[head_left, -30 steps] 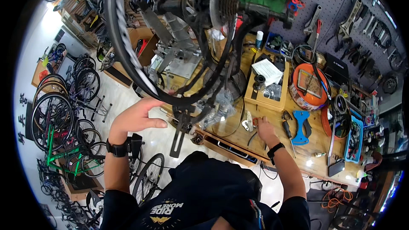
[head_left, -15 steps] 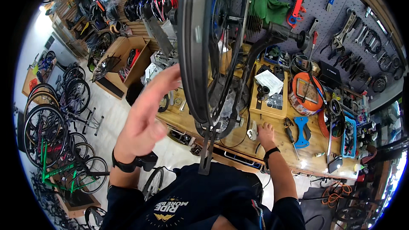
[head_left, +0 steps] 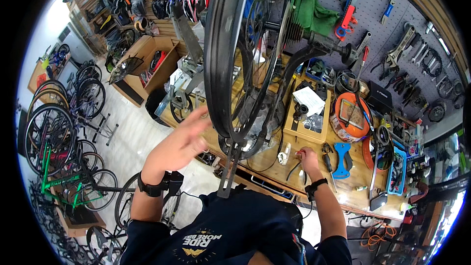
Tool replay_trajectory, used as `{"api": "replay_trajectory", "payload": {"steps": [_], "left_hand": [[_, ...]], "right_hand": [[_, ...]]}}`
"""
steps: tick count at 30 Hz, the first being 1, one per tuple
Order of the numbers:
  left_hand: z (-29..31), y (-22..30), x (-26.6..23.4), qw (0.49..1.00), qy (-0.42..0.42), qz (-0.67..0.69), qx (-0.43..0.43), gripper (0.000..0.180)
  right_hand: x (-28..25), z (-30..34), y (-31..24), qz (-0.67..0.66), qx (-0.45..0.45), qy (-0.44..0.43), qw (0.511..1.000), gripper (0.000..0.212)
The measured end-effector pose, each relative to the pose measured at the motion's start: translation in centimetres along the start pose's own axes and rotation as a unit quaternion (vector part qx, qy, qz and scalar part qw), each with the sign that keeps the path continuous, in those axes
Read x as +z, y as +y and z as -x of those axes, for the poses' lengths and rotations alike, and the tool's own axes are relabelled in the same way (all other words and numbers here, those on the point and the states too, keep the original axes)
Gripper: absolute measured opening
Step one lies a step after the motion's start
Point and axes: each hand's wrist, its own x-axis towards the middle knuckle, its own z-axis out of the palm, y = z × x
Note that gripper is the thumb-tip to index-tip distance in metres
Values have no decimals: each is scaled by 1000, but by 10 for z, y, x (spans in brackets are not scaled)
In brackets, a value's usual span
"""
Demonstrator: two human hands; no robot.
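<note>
A bicycle wheel (head_left: pixel 222 64) with a black rim stands upright in a dark truing stand (head_left: pixel 306 49), its slotted metal bar (head_left: pixel 227 172) pointing toward me. My left hand (head_left: pixel 179 142) is beside the near left side of the rim, fingers outstretched and slightly blurred, holding nothing. Whether its fingertips touch the rim is unclear. Over the front of the wooden bench (head_left: pixel 267 162), my right hand (head_left: pixel 309 161) has its fingers closed on a small tool with a red part (head_left: pixel 299 152). Dark curved pieces show below those fingers; I cannot tell if they belong to it. A small whitish part (head_left: pixel 283 155) lies to its left.
Right of my right hand lie a screwdriver (head_left: pixel 327 159) and a blue tool (head_left: pixel 342 161). Behind are a wooden tray (head_left: pixel 306 135) of parts and an orange round container (head_left: pixel 351 118). A blue basket (head_left: pixel 396 172) stands farther right. Tools hang on the pegboard (head_left: pixel 373 24).
My right hand has closed its fingers on the small red tool at the bench front. My left hand has lowered a little and stays open beside the rim. The view has shifted slightly.
</note>
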Motion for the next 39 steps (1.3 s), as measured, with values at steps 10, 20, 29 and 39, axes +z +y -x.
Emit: {"api": "replay_trajectory", "payload": {"steps": [10, 20, 29, 39], "left_hand": [[-22, 25, 16, 956, 173, 227, 66, 86], [-49, 45, -18, 949, 179, 191, 178, 103], [-61, 8, -28, 918, -142, 320, 186, 104], [-85, -90, 7, 965, -81, 248, 34, 41]], "right_hand": [[-64, 4, -48, -573, 93, -89, 810, 12], [-100, 19, -137, -663, 113, -30, 739, 15], [-82, 51, -163, -668, 129, 51, 731, 14], [-99, 67, -170, -636, 126, 40, 761, 6]]}}
